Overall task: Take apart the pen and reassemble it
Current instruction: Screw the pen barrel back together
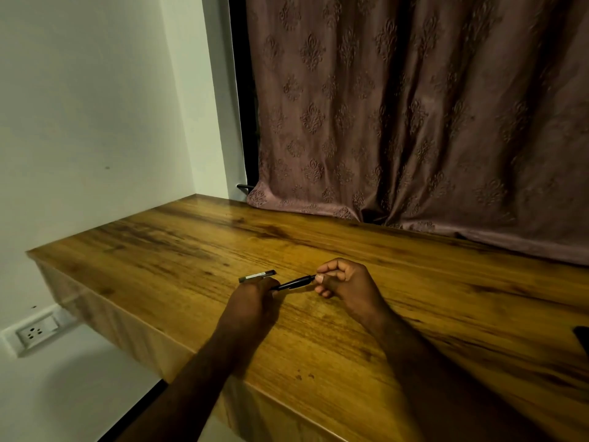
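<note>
A thin black pen part [294, 283] spans the gap between both hands, just above the wooden table [197, 250]. My left hand [251, 298] grips its near-left end with the fingers curled under. My right hand [345, 283] pinches its far-right end between thumb and forefinger. A second, shorter pen piece [257, 276], dark with a pale section, lies flat on the table just beyond my left hand's knuckles. Which pen part each piece is cannot be made out.
A patterned mauve curtain [414, 122] hangs behind the table and drapes onto its back edge. A white wall with a socket [35, 333] lies to the left. A dark object [582, 341] shows at the right edge. The table's front edge runs diagonally below my forearms.
</note>
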### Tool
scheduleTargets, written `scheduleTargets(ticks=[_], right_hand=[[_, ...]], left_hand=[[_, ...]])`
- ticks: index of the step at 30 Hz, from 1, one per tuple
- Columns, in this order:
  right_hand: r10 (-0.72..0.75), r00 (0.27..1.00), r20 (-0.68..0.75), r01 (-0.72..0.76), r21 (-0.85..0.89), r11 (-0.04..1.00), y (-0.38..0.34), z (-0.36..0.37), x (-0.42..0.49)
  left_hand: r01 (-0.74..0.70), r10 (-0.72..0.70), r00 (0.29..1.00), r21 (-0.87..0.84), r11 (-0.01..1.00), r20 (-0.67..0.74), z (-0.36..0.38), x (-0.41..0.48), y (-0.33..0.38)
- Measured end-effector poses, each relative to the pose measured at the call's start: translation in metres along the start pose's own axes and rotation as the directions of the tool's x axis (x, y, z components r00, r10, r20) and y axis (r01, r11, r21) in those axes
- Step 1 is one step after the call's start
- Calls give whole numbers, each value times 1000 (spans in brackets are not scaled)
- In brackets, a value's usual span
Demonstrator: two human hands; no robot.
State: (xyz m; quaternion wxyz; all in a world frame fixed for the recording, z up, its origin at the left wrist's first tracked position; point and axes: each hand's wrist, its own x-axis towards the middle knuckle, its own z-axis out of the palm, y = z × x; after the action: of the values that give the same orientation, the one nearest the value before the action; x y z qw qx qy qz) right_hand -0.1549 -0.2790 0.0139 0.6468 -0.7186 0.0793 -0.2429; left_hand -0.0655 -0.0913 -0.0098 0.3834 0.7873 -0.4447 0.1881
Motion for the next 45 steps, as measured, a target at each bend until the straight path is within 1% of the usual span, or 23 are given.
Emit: scheduleTargets(ticks=[5, 9, 15, 20, 23, 26, 31, 34, 36, 39, 42, 45], right_hand=[[23, 1000, 5, -23, -15, 1000, 1, 0, -1], [47, 999, 1, -47, -80, 996, -1, 1, -2], [48, 998, 33, -46, -70, 996, -4, 2, -3], [23, 998, 50, -14, -169, 986, -1, 4, -1], [29, 998, 47, -19, -196, 980, -4, 6, -3], [53, 998, 38, -46, -164, 985, -6, 8, -4], [30, 999, 40, -30, -13, 999, -10, 5, -4], [21, 999, 33, -21, -17, 1000, -10, 4, -5], [27, 999, -27, -27, -13, 1000, -9, 4, -4], [64, 990, -126, -55, 77, 996, -8, 2, -1], [85, 983, -165, -62, 137, 989, -8, 1, -1], [91, 972, -219, -52, 178, 983, -10, 5, -2]], left_hand=[[-3, 3, 1000, -5, 1000, 0, -1, -1, 1], [-3, 3, 1000, -26, 1000, 3, -2, -2, 3], [-17, 17, 1000, -24, 1000, 12, -2, -1, 2], [-30, 30, 999, -8, 1000, 24, -1, -1, 1], [-15, 15, 999, -22, 1000, 31, 0, 0, 0], [-8, 9, 1000, -48, 999, 25, 0, 0, 3], [-10, 11, 1000, -75, 997, 13, -1, -1, 5], [-15, 16, 1000, -80, 997, 15, -2, -1, 6], [0, 1, 1000, -79, 997, 15, -2, -1, 5], [24, -23, 1000, -85, 996, 6, -2, -2, 4], [36, -35, 999, -106, 994, 6, -3, -2, 5], [79, -73, 996, -123, 989, 51, -3, -2, 3]])
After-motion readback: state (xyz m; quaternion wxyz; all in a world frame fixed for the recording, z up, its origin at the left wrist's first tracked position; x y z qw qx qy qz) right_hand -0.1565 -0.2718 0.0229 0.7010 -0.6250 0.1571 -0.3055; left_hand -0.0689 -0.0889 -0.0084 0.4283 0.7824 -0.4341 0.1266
